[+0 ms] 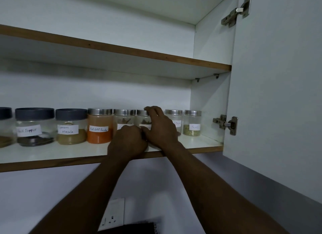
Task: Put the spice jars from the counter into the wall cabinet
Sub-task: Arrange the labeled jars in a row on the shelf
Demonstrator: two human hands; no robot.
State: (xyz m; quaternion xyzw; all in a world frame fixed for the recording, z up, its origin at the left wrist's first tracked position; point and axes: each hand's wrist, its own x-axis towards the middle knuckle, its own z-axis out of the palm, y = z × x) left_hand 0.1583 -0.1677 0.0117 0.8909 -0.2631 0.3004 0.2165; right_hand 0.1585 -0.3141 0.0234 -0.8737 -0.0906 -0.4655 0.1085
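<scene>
A row of labelled spice jars stands on the lower shelf of the open wall cabinet. From the left: a black pepper jar and a garam masala jar with dark lids, then a red chilli powder jar with a steel lid. My left hand is at the base of a steel-lidded jar of brown bark pieces. My right hand grips the neighbouring steel-lidded jar, fingers over its lid. Two more jars stand to the right.
The upper shelf shows nothing on it. The cabinet door hangs open at the right on two steel hinges. Below, a wall socket and a dark notebook are visible.
</scene>
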